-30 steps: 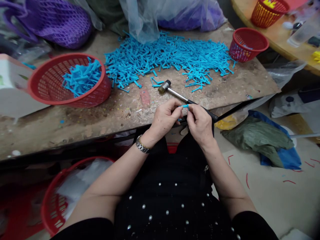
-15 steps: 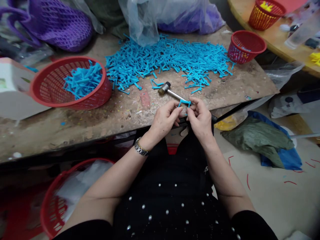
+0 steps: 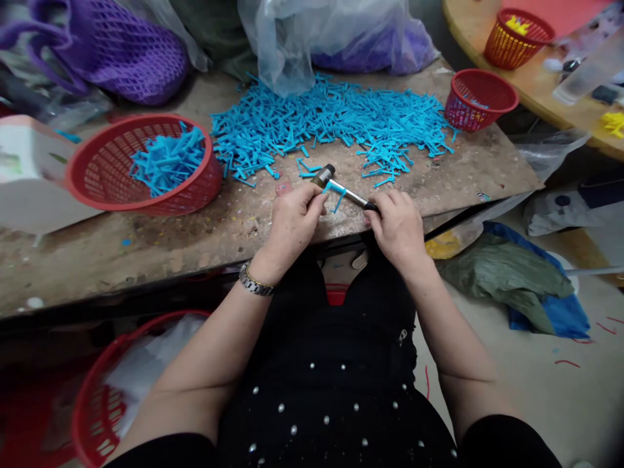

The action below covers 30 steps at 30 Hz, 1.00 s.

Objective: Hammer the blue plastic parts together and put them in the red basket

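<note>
Near the table's front edge, my left hand (image 3: pixel 294 220) pinches a small blue plastic part (image 3: pixel 336 190) with thin legs between thumb and fingers. My right hand (image 3: pixel 398 226) is closed on the dark handle end of a small mallet (image 3: pixel 355 197). The mallet lies on the tabletop, its head pointing away and to the left, close behind my left fingertips. The blue part overlaps the metal shaft in view; I cannot tell whether they touch. Behind the mallet spreads a wide pile of similar blue plastic parts (image 3: pixel 331 120).
A red basket (image 3: pixel 195 195) with blue parts stands left on the worn table (image 3: pixel 160 250), beside a white box (image 3: pixel 34 179). A smaller red basket (image 3: pixel 480 107) sits at the right end. Plastic bags (image 3: pixel 361 32) and a purple woven bag (image 3: pixel 141 58) line the back.
My right hand has let go of the blue part and taken hold of the mallet's handle. My left hand has moved left and slightly forward with the blue part.
</note>
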### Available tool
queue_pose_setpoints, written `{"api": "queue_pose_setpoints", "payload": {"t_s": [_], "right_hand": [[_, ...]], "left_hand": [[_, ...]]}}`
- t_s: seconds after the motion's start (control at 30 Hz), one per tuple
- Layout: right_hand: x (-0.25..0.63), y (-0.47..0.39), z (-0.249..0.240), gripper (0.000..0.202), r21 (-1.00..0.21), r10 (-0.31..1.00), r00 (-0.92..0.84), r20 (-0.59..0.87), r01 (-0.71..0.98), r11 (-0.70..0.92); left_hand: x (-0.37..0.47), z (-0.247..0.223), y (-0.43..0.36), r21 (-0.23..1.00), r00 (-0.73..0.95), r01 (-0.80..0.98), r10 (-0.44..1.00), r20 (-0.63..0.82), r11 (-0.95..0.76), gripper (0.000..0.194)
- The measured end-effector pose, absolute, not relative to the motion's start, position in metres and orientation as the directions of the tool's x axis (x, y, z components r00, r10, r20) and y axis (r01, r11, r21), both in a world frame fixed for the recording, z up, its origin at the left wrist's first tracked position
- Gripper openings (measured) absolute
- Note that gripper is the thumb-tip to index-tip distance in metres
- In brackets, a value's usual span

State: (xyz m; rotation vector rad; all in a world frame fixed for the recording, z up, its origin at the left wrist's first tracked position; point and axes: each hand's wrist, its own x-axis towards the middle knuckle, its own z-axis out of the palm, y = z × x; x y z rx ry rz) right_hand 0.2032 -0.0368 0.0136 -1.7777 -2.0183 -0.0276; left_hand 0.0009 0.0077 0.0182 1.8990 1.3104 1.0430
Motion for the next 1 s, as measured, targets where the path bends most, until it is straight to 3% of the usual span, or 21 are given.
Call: {"api": "queue_pose_setpoints", "payload": {"t_s": [0.13, 0.27, 0.37, 0.5, 0.7, 0.83, 1.0], "right_hand": [[0.2, -0.025, 0.016, 0.016, -0.1, 0.968, -0.114, 0.222, 0.985, 0.139], [0.198, -0.016, 0.012, 0.022, -0.085, 0.968, -0.151, 0.201, 0.982, 0.171], [0.203, -0.015, 0.006, 0.026, -0.151, 0.955, -0.171, 0.241, 0.966, 0.211], [0.218, -0.019, 0.004, 0.03, -0.35, 0.934, -0.143, 0.327, 0.9, 0.261], [0.229, -0.038, 0.018, 0.029, -0.543, 0.933, -0.088, 0.349, 0.792, 0.278], [0.225, -0.047, 0.016, 0.03, -0.559, 0.921, -0.065, 0.384, 0.778, 0.288], [0.221, -0.048, 0.004, 0.034, -0.502, 0.922, -0.047, 0.385, 0.828, 0.251]], "left_hand": [[-0.006, 0.021, 0.016, 0.697, 0.23, 0.582, 0.907, 0.353, -0.419, 0.021], [-0.01, 0.02, 0.024, 0.621, 0.225, 0.657, 0.898, 0.379, -0.427, 0.02], [-0.011, 0.017, 0.03, 0.559, 0.228, 0.714, 0.895, 0.384, -0.422, 0.019], [-0.007, 0.015, 0.04, 0.487, 0.257, 0.762, 0.89, 0.377, -0.426, 0.021], [0.012, 0.018, 0.049, 0.388, 0.291, 0.841, 0.92, 0.264, -0.378, 0.021], [0.023, 0.021, 0.05, 0.269, 0.311, 0.892, 0.926, 0.215, -0.362, 0.021], [0.026, 0.022, 0.05, 0.266, 0.346, 0.88, 0.915, 0.209, -0.393, 0.019]]}}
